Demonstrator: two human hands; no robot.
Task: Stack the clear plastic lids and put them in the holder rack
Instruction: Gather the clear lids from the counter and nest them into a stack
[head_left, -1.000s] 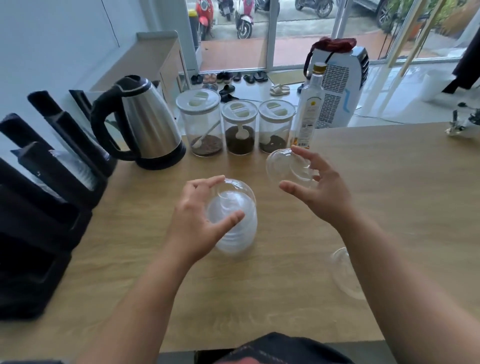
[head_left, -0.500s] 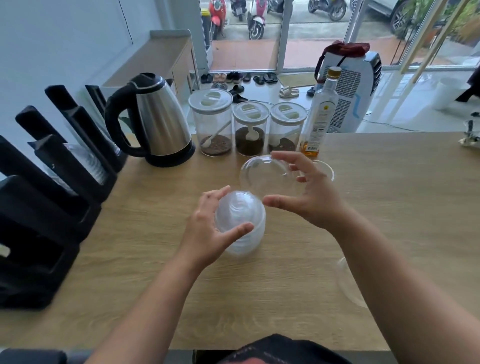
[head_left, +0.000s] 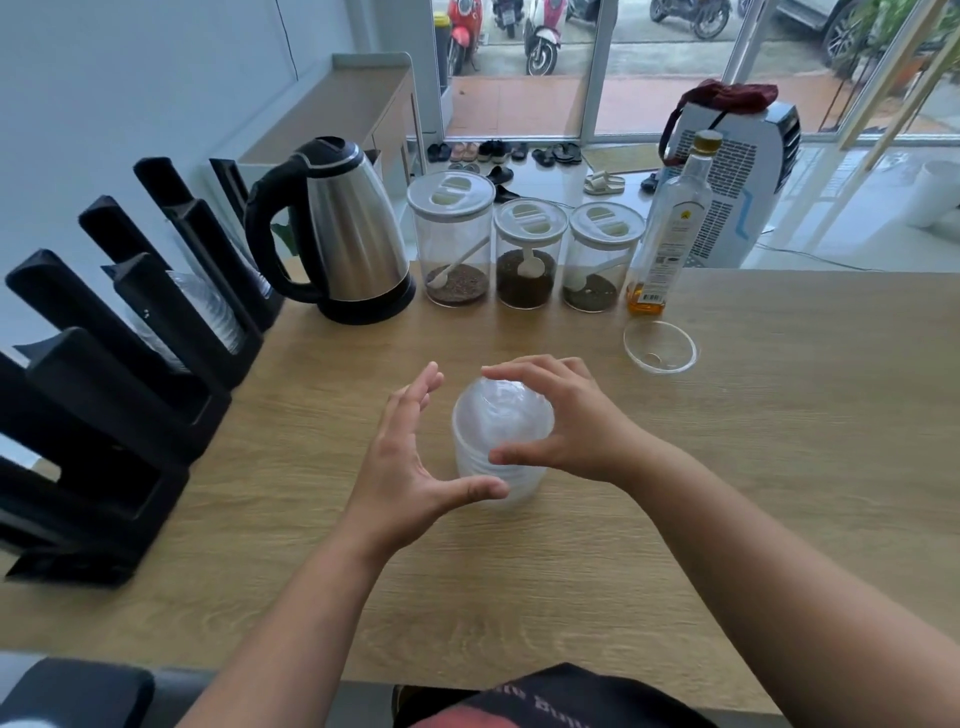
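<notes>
A stack of clear domed plastic lids (head_left: 498, 447) stands on the wooden counter (head_left: 779, 441) in the middle. My right hand (head_left: 566, 421) grips the topmost lid from the right, fingers over its dome and thumb on its near side. My left hand (head_left: 410, 467) is cupped open just left of the stack, thumb near its base, fingers off the plastic. Another clear lid (head_left: 660, 347) lies upside down near the bottle. The black holder rack (head_left: 130, 364) stands along the left, with clear lids in some of its slots.
A steel kettle (head_left: 343, 234), three lidded jars (head_left: 524, 249) with scoops and a glass bottle (head_left: 670, 228) line the counter's far edge. The near edge of the counter runs below my forearms.
My right hand carried a single lid left and down onto the stack. My left hand, which held the stack, has loosened off it. The camera view shifted slightly.
</notes>
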